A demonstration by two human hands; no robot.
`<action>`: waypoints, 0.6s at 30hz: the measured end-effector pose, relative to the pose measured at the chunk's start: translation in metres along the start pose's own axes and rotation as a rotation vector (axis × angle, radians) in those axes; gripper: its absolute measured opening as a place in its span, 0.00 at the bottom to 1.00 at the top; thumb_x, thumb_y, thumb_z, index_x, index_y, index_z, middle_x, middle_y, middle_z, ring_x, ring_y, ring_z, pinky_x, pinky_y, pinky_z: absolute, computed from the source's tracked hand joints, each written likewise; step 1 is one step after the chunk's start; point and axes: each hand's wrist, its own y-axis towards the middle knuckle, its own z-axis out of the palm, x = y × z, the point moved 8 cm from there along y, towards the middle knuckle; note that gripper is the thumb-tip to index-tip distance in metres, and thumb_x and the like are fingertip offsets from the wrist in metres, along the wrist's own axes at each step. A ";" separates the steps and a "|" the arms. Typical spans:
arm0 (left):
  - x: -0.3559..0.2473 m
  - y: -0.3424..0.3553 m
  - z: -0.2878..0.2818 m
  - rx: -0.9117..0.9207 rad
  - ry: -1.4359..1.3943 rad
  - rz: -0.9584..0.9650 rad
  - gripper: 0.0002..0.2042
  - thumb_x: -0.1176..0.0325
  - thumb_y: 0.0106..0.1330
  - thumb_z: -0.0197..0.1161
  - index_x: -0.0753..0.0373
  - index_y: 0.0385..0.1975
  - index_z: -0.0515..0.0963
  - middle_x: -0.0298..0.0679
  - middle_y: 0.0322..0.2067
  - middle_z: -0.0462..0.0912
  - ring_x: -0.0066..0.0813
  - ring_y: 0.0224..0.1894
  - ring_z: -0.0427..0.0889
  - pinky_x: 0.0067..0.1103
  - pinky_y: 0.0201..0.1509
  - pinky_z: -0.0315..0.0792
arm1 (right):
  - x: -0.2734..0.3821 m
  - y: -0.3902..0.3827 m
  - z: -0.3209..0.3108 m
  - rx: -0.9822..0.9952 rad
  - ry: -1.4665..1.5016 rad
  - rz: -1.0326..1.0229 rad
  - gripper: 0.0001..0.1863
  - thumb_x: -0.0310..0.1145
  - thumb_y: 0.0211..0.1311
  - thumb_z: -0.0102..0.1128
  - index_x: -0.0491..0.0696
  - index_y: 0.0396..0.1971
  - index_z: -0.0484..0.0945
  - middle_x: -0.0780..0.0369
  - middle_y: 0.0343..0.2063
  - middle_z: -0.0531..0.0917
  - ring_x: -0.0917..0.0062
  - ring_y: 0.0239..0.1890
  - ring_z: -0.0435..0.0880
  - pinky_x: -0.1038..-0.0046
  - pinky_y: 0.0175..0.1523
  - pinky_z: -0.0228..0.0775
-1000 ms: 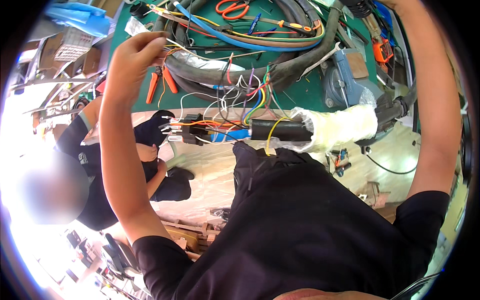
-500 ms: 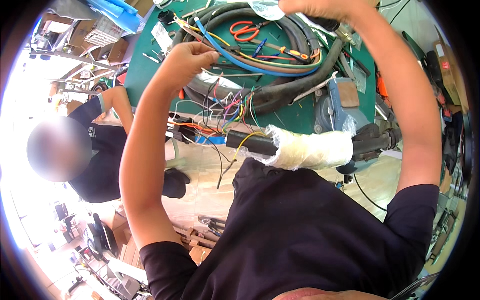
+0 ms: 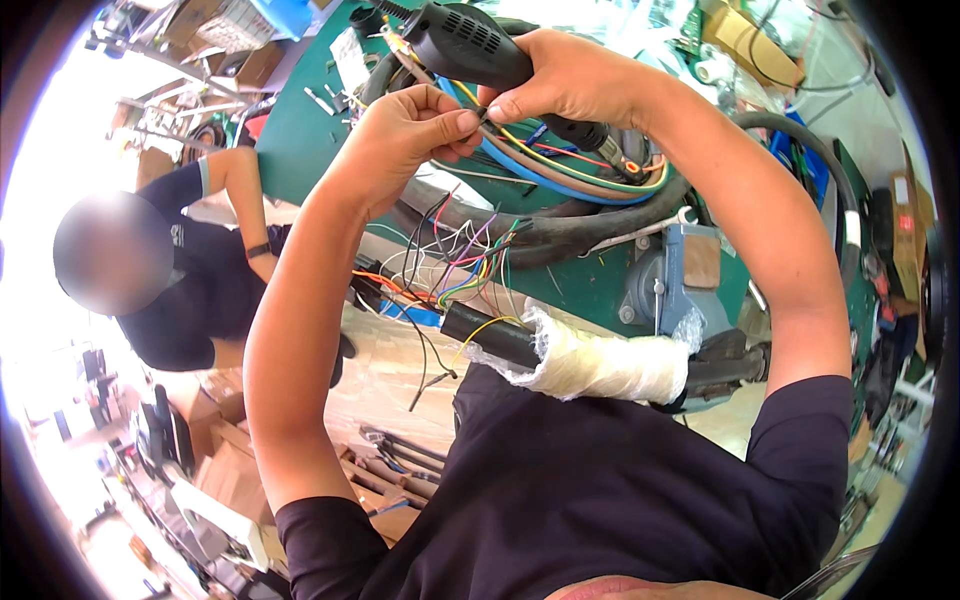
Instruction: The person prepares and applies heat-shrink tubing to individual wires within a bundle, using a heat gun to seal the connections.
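Note:
My left hand is closed in a pinch on a small dark piece of wire at the table's upper middle. My right hand grips a black hot-air gun, whose metal nozzle points down to the right, and its thumb touches the pinched piece. Beneath them lie coiled thick black cables with blue and coloured wires. Nearer me, a bundle of thin loose wires fans out beside a black tube partly wrapped in white plastic-covered padding. A blue-grey bench vise stands at the right.
A co-worker in a dark shirt is at the left of the green table. A wrench lies by the vise. Cardboard boxes and plastic bags are at the back right. More boxes lie low at the left.
The hot-air gun has come leftward in my right hand to meet my left hand, which moved right. The wrapped tube and table appear lower and the co-worker higher in the picture.

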 end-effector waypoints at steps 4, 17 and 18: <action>0.003 -0.003 0.005 0.002 0.007 0.002 0.13 0.63 0.60 0.69 0.66 0.32 0.75 0.37 0.30 0.81 0.22 0.34 0.81 0.18 0.42 0.75 | -0.010 0.008 0.011 0.027 0.055 -0.040 0.17 0.38 0.47 0.68 0.43 0.34 0.79 0.65 0.28 0.79 0.81 0.33 0.76 0.77 0.42 0.66; 0.004 -0.048 -0.012 -0.177 0.774 -0.158 0.22 0.53 0.63 0.64 0.72 0.40 0.79 0.37 0.31 0.82 0.22 0.35 0.77 0.21 0.41 0.71 | -0.032 0.015 0.010 0.167 0.051 0.110 0.10 0.36 0.47 0.65 0.46 0.26 0.78 0.67 0.22 0.78 0.84 0.25 0.72 0.79 0.35 0.64; 0.012 -0.056 -0.008 -0.138 0.679 -0.244 0.22 0.54 0.63 0.65 0.73 0.40 0.80 0.39 0.33 0.83 0.24 0.37 0.78 0.21 0.44 0.71 | -0.034 0.016 0.015 0.195 0.061 0.107 0.10 0.36 0.47 0.65 0.46 0.26 0.78 0.67 0.22 0.78 0.84 0.26 0.73 0.79 0.35 0.64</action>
